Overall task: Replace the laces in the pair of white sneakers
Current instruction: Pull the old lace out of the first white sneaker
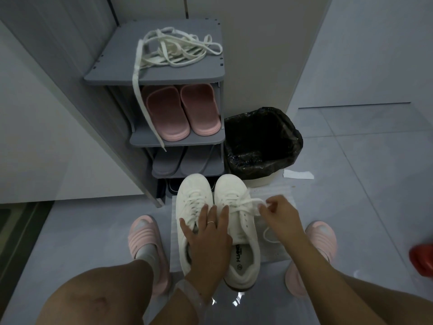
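Two white sneakers stand side by side on a pale mat [276, 249], toes pointing away from me. My left hand [207, 235] rests flat with spread fingers across the left sneaker [191, 195] and the inner edge of the right sneaker [243, 233]. Both shoes are laced. My right hand [280, 215] pinches a lace end [251, 204] pulled out sideways from the right sneaker. A heap of loose white laces [178, 51] lies on top of the grey shoe rack [210, 73], with one end hanging down over its front.
The rack holds pink slippers [180, 111] and grey slippers [185, 163] on lower shelves. A bin with a black bag [262, 143] stands right of it, a paper scrap [298, 175] beside it. My feet in pink slippers flank the mat. A red object [421, 259] lies at the right edge.
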Tool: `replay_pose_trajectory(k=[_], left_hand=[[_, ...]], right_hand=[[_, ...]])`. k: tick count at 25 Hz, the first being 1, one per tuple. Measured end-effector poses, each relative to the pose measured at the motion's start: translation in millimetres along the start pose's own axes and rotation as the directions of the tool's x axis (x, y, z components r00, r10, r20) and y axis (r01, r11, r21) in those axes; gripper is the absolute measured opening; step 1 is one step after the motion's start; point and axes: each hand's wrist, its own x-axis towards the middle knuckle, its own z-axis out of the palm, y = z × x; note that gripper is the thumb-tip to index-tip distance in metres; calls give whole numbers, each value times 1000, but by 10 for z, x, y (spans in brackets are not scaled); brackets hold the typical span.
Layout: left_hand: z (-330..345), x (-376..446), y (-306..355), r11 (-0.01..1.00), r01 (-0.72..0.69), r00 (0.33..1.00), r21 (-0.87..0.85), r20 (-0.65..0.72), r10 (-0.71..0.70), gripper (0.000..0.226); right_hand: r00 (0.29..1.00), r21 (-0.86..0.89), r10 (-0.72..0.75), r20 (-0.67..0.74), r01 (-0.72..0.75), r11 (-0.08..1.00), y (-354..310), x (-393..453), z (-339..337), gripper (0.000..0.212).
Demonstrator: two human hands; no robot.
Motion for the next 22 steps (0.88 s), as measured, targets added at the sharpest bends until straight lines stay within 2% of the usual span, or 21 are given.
replay_pose_trajectory(k=[3,7,11,15,19,20,22], left_hand=[[8,5,-65,998,-58,997,-17,-44,57,51],[-3,1,-136,991,-127,990,-31,-66,125,51],[-25,11,-145,989,-147,989,-26,-25,147,54],[-59,15,-125,989,-146,989,-33,25,147,53],[-64,18,-124,989,-144,988,-31,47,146,51],[-65,16,-124,989,-141,988,-33,55,143,51],[-56,12,-125,990,-136,988,-29,64,137,52]], right_hand=[[992,13,92,89,-93,996,67,-33,145,37],[995,143,28,92,-41,989,-26,-20,160,19],[997,266,27,79,-47,963,-104,-35,140,12],[996,271,26,91,-50,961,-122,-42,178,15],[994,178,23,108,-42,983,-110,-17,204,19],[993,212,40,115,-63,975,-108,-29,213,19],[988,436,133,82,-155,886,-166,-72,174,13]])
